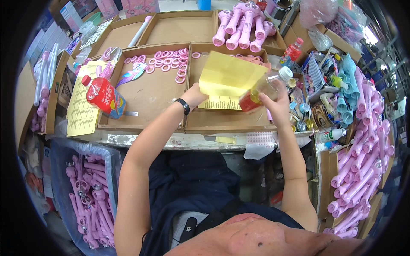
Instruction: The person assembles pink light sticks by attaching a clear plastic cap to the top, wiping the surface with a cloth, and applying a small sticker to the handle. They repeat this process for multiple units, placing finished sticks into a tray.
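My left hand [196, 96], with a dark band at its wrist, is closed on the lower left edge of a creased yellow printed sheet [228, 74]. My right hand [277, 104] is wrapped around a clear plastic bottle [269, 85], tilted, with a white cap and a red part low down. The bottle overlaps the right side of the sheet, and both are over the right compartment of a cardboard tray [239, 123]. Pink rings [166, 59] lie loose in the left compartment, near a colourful wing-shaped piece [131, 74].
On the left, a red-labelled bottle [104, 97] leans over more yellow sheets [81, 117]. Pink wand handles [245, 27] are piled at the back, in a blue-lined bin [92, 192] lower left, and in a box [361, 166] at right. A knife [220, 139] lies on the front edge.
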The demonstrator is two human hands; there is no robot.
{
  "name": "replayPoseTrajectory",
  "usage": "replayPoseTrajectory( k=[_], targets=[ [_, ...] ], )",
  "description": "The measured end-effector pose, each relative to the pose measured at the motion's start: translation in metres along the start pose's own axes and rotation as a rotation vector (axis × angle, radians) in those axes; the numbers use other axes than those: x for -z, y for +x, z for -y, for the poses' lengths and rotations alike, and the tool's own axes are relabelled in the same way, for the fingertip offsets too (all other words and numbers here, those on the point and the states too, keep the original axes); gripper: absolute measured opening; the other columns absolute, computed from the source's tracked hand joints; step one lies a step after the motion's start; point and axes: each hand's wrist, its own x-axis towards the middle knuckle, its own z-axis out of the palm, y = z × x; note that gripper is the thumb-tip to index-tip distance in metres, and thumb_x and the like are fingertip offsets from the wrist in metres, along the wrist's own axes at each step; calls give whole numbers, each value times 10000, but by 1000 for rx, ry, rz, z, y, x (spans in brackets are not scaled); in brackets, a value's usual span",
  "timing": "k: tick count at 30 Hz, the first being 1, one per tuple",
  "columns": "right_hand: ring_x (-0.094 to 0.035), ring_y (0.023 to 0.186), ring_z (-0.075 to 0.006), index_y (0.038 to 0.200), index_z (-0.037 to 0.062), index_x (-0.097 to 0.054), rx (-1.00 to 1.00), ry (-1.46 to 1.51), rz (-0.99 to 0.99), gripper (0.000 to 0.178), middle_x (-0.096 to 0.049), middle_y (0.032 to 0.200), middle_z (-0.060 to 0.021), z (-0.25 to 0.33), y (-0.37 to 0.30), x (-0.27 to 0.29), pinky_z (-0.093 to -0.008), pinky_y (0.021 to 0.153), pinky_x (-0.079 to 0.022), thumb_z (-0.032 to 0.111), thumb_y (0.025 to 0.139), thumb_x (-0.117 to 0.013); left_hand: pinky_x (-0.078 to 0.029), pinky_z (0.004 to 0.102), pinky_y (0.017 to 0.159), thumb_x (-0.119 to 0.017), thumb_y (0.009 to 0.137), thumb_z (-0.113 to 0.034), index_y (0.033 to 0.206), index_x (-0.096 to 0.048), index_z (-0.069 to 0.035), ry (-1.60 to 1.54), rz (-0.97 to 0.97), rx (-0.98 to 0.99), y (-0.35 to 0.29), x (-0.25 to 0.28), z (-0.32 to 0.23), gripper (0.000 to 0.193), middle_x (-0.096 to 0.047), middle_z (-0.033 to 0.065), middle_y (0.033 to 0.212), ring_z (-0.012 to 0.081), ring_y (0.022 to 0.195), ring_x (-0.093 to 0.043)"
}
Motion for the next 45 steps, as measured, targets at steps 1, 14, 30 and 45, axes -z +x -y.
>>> replayPoseTrajectory(
  k=[1, 14, 30, 45],
  targets=[
    [-539, 1039, -199, 1218, -6, -440, 2, 19, -17, 614, -542, 1138, -106, -7, 6, -5, -327, 916, -418, 138, 714, -759, -500, 305, 817, -609, 817, -30, 1243, -391, 64, 130, -61, 19, 2, -4, 3, 488, -592, 160, 1115, 196, 976, -609],
    [-526, 1069, -225, 1237, -7, -389, -48, -172, 1, 693, -507, 1168, -139, -60, 33, -26, -344, 922, -425, 176, 694, -780, -218, 497, 1080, -590, 679, -707, 1380, -368, -91, 1311, 34, -443, -9, -18, -2, 959, -326, 297, 1373, 452, 1277, -316],
    [-498, 1071, -215, 1229, 9, -364, 33, -322, -8, 682, -489, 1158, -117, -48, 5, -19, -338, 933, -400, 118, 701, -781, -281, 471, 1052, -568, 734, -682, 1408, -314, -104, 1339, -44, -204, 14, -12, -7, 924, -316, 333, 1354, 477, 1254, -334],
    [-432, 1172, -249, 1252, -23, -386, 4, -275, -111, 670, -446, 1240, -147, -51, 3, -15, -368, 1008, -329, 193, 737, -756, -448, 415, 772, -479, 870, -181, 929, -616, -79, 975, -62, -472, 23, -9, 6, 181, -641, 130, 879, 315, 870, -597]
  ],
)
